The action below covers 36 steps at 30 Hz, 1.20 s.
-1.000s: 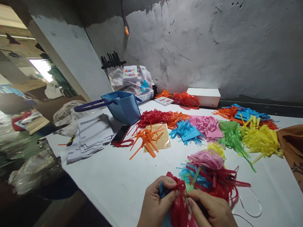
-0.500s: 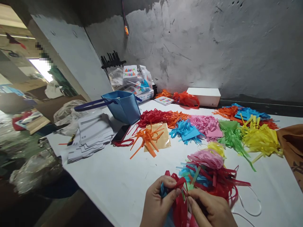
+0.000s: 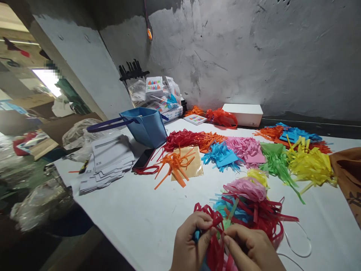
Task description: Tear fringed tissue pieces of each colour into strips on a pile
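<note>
At the near edge of the table, my left hand (image 3: 191, 241) is closed on a red paper tassel (image 3: 216, 248), with a bit of blue showing among its fingers. Close beside it, my right hand (image 3: 251, 244) pinches at the tassel's right side; what lies between its fingertips is too small to make out. Just beyond my hands lies a heap of finished-looking tassels: a pink tassel (image 3: 248, 189), dark red strips (image 3: 265, 218) and light blue strips (image 3: 237, 209). A thin white string (image 3: 306, 256) curves out to the right of it.
Across the table lie fringed bundles: red (image 3: 183, 139), blue (image 3: 222, 156), pink (image 3: 245, 148), green (image 3: 275, 160), yellow (image 3: 310, 163). Loose orange strips (image 3: 176, 163) rest on tan paper. Leftward are a blue basket (image 3: 146, 130), a phone (image 3: 143, 159) and stacked white sheets (image 3: 109, 158). A white box (image 3: 242, 114) stands by the wall.
The red loops above my left hand have spread a little upward and left. Both hands have shifted slightly to the right and stay close together.
</note>
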{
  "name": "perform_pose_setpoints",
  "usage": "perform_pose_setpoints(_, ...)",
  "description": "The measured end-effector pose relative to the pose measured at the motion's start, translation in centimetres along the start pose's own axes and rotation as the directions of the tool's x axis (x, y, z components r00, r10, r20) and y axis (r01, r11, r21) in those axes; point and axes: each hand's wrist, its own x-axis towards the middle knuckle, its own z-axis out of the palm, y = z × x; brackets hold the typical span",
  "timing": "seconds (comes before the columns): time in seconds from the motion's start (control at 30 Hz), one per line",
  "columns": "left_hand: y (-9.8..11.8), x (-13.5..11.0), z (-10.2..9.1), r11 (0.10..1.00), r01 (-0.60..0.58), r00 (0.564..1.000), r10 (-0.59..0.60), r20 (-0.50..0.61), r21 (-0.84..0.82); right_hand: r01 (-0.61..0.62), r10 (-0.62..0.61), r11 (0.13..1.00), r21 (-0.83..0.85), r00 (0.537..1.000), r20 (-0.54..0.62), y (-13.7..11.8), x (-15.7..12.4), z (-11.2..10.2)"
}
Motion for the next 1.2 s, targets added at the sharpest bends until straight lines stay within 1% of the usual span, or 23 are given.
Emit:
perform_pose_setpoints(0.07,-0.2,0.0,-0.3,0.993,-0.108,0.990,0.102,0.099,0.056,-0.123,0.105,0.971,0.203,0.990,0.098,-0.3,0.3,-0.4)
perform_pose_setpoints(0.13,-0.4,-0.1,-0.5,0.978,-0.188,0.968,0.170,0.185,0.086,-0.230,0.164,0.891,0.392,0.967,0.194,-0.5,0.6,-0.6)
perform_pose_setpoints(0.17,-0.5,-0.2,-0.4,0.973,-0.213,0.962,0.193,0.194,0.088,-0.271,0.179,0.844,0.464,0.956,0.231,-0.5,0.6,-0.6)
perform_pose_setpoints(0.27,-0.6,-0.6,0.2,0.969,-0.237,0.967,0.228,0.114,0.071,-0.353,0.212,0.710,0.609,0.932,0.293,-0.4,0.7,-0.1)
perform_pose_setpoints(0.33,-0.7,-1.0,0.7,0.970,-0.238,0.971,0.235,0.055,0.059,-0.366,0.221,0.650,0.666,0.929,0.295,-0.3,0.8,0.4)
perform_pose_setpoints(0.4,-0.9,-1.3,1.2,0.972,-0.228,0.973,0.226,0.045,0.054,-0.326,0.231,0.652,0.684,0.945,0.230,-0.2,0.8,0.9)
perform_pose_setpoints(0.47,-1.3,-1.4,1.5,0.977,-0.209,0.978,0.207,0.038,0.049,-0.240,0.235,0.699,0.674,0.967,0.100,0.1,0.9,1.1)
perform_pose_setpoints(0.53,-1.6,-1.5,1.6,0.983,-0.178,0.984,0.177,0.027,0.035,-0.160,0.224,0.730,0.664,0.974,-0.012,0.5,1.1,1.1)
perform_pose_setpoints(0.57,-1.8,-1.6,1.5,0.987,-0.157,0.987,0.156,0.028,0.020,-0.140,0.215,0.730,0.669,0.976,-0.031,0.8,1.1,1.0)
perform_pose_setpoints(0.63,-1.9,-1.7,1.4,0.996,-0.092,0.995,0.092,0.037,-0.017,-0.136,0.198,0.718,0.683,0.980,-0.013,1.3,1.3,0.8)
perform_pose_setpoints(0.7,-1.8,-1.8,1.3,0.999,0.012,1.000,-0.011,0.022,-0.053,-0.148,0.204,0.697,0.702,0.979,0.004,1.6,1.6,0.7)
perform_pose_setpoints(0.73,-1.7,-1.8,1.1,0.995,0.069,0.998,-0.069,0.002,-0.069,-0.130,0.220,0.682,0.720,0.975,-0.032,1.6,1.7,0.5)
perform_pose_setpoints(0.77,-1.6,-1.9,0.9,0.989,0.122,0.992,-0.124,-0.021,-0.082,-0.091,0.250,0.657,0.749,0.963,-0.103,1.4,1.9,0.3)
perform_pose_setpoints(0.8,-1.6,-1.8,0.7,0.982,0.166,0.985,-0.170,-0.035,-0.088,-0.032,0.290,0.624,0.781,0.937,-0.193,1.2,2.2,-0.2)
perform_pose_setpoints(0.87,-1.8,-1.6,-0.1,0.972,0.224,0.974,-0.226,-0.016,-0.070,0.110,0.380,0.559,0.822,0.847,-0.372,0.6,2.7,-1.9)
perform_pose_setpoints(0.9,-1.9,-1.3,-0.6,0.970,0.241,0.971,-0.240,0.021,-0.039,0.174,0.412,0.537,0.826,0.800,-0.436,0.2,2.9,-3.1)
perform_pose_setpoints(0.97,-2.1,-0.7,-1.8,0.964,0.259,0.960,-0.264,0.091,0.065,0.286,0.417,0.519,0.805,0.738,-0.531,-0.4,3.0,-5.8)
perform_pose_setpoints(1.03,-1.9,0.1,-3.0,0.949,0.277,0.954,-0.289,0.072,0.150,0.357,0.358,0.556,0.750,0.712,-0.604,-0.8,2.7,-7.8)
perform_pose_setpoints(1.07,-1.7,0.5,-3.5,0.944,0.292,0.952,-0.302,0.049,0.152,0.357,0.313,0.601,0.715,0.717,-0.622,-0.9,2.4,-8.3)
perform_pose_setpoints(1.1,-1.3,0.8,-3.9,0.941,0.318,0.945,-0.325,0.044,0.118,0.312,0.257,0.664,0.679,0.759,-0.599,-1.0,2.0,-8.2)
perform_pose_setpoints(1.13,-0.9,1.0,-4.2,0.934,0.354,0.931,-0.357,0.075,0.051,0.228,0.197,0.740,0.632,0.826,-0.528,-1.0,1.6,-7.6)
perform_pose_setpoints(1.17,-0.5,1.1,-4.3,0.922,0.387,0.914,-0.380,0.142,-0.025,0.134,0.138,0.820,0.556,0.897,-0.421,-1.0,1.1,-6.5)
perform_pose_setpoints(1.2,0.0,1.2,-4.2,0.907,0.412,0.896,-0.385,0.222,-0.087,0.060,0.085,0.891,0.450,0.952,-0.295,-1.0,0.7,-5.2)
